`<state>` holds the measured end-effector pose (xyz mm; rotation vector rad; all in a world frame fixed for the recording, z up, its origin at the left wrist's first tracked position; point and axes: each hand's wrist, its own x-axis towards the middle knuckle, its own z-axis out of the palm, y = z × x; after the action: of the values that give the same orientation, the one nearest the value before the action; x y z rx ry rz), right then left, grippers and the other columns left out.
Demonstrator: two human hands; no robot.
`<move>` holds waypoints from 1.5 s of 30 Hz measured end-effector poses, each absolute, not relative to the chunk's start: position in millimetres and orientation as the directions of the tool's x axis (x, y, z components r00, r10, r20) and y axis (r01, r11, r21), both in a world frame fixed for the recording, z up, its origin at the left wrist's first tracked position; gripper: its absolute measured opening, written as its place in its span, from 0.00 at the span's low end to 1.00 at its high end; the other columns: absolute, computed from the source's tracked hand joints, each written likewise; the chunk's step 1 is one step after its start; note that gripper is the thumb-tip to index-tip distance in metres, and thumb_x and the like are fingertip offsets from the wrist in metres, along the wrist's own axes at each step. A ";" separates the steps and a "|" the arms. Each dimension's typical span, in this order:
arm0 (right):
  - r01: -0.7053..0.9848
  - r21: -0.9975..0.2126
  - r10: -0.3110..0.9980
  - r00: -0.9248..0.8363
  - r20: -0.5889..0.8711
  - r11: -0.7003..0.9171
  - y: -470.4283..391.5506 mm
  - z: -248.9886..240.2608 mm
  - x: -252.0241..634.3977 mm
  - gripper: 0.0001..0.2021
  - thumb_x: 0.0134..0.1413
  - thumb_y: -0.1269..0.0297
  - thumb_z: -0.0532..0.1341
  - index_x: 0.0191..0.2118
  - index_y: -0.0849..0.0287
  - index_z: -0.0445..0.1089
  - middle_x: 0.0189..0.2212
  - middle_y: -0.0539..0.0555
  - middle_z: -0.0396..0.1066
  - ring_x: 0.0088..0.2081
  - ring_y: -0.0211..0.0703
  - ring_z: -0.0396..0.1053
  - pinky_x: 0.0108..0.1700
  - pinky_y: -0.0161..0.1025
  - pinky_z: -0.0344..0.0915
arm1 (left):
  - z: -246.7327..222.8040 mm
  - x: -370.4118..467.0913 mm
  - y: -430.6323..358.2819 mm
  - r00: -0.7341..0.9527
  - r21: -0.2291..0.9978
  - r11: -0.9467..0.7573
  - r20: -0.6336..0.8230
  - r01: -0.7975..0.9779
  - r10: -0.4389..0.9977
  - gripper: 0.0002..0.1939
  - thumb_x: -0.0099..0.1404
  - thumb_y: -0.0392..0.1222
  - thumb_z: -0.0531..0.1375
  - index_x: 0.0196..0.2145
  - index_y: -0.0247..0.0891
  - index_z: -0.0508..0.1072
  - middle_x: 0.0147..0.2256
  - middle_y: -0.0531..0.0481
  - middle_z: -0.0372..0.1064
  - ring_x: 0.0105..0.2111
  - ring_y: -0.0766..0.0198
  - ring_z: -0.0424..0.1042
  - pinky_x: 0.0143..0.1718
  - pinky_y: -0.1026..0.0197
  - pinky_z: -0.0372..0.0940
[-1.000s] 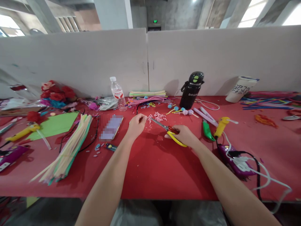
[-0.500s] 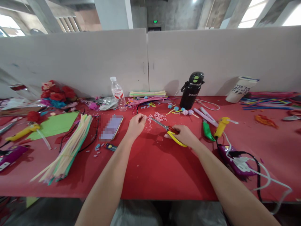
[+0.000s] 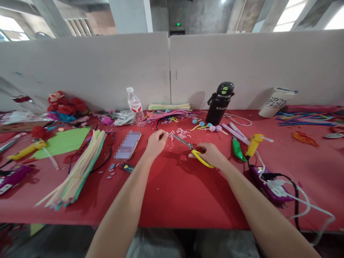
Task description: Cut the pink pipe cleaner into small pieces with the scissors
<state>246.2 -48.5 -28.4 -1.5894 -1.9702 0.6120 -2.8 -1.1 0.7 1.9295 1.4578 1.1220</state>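
Observation:
My left hand [image 3: 156,142] is closed in a pinch in the middle of the red table. What its fingertips hold is too small to make out. In my right hand [image 3: 211,154] is a pair of scissors [image 3: 184,141], with red and yellow handles. The blades point up and left toward my left fingertips, a short way apart from them. Just beyond the blades lies a heap of short pink cut pieces [image 3: 183,132], and smaller pink crumbs are scattered around it.
A smartphone [image 3: 128,145] and a pipe cleaner bundle [image 3: 80,166] lie left. Behind stand a plastic bottle [image 3: 136,109] and a black flask [image 3: 218,104]. To the right are a yellow glue gun [image 3: 253,145], a purple box with cables [image 3: 268,186] and a white cup [image 3: 276,102].

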 end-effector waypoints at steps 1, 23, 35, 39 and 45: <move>0.738 -0.642 0.978 -0.170 0.121 0.208 -48.6 -28.1 246.3 0.26 0.37 0.39 0.63 0.21 0.59 0.58 0.18 0.45 0.52 0.23 0.33 0.48 0.23 0.33 0.44 | 0.7 -2.9 -1.1 0.103 0.767 -0.324 0.323 0.554 0.941 0.14 0.63 0.49 0.52 0.27 0.37 0.67 0.23 0.53 0.64 0.26 0.66 0.63 0.27 0.65 0.56; 0.744 -0.638 0.980 -0.136 0.148 0.199 -48.6 -28.8 244.6 0.27 0.37 0.38 0.63 0.21 0.59 0.57 0.18 0.45 0.52 0.23 0.33 0.48 0.23 0.33 0.43 | -0.5 -2.8 1.3 0.095 0.805 -0.305 0.300 0.509 0.949 0.13 0.62 0.48 0.52 0.28 0.37 0.69 0.23 0.52 0.64 0.25 0.66 0.64 0.28 0.65 0.57; 0.723 -0.658 0.977 -0.172 0.124 0.211 -49.3 -28.8 244.3 0.26 0.37 0.38 0.63 0.21 0.59 0.57 0.18 0.45 0.53 0.23 0.33 0.49 0.23 0.33 0.44 | 4.3 -0.4 -1.6 0.081 0.898 -0.262 0.250 0.354 0.965 0.09 0.60 0.44 0.55 0.28 0.36 0.69 0.23 0.53 0.64 0.25 0.68 0.64 0.28 0.65 0.58; 0.724 -0.657 0.977 -0.178 0.117 0.211 -50.6 -26.6 243.4 0.25 0.38 0.40 0.63 0.21 0.58 0.56 0.18 0.45 0.52 0.23 0.33 0.49 0.23 0.33 0.44 | 3.3 -0.6 -0.6 0.083 0.893 -0.267 0.255 0.362 0.963 0.09 0.59 0.44 0.55 0.28 0.36 0.69 0.24 0.53 0.64 0.24 0.68 0.63 0.28 0.65 0.58; 0.738 -0.643 0.979 -0.173 0.110 0.203 -51.0 -22.9 243.6 0.25 0.39 0.40 0.63 0.21 0.59 0.56 0.18 0.45 0.51 0.22 0.33 0.48 0.23 0.33 0.43 | 0.5 -2.6 1.3 0.103 0.855 -0.296 0.279 0.427 0.955 0.10 0.61 0.45 0.53 0.30 0.36 0.69 0.24 0.52 0.64 0.26 0.67 0.64 0.29 0.65 0.59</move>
<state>243.6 -51.0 -22.9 -1.5914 -1.9778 0.6242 -2.6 1.3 0.5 1.7957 1.3498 1.1511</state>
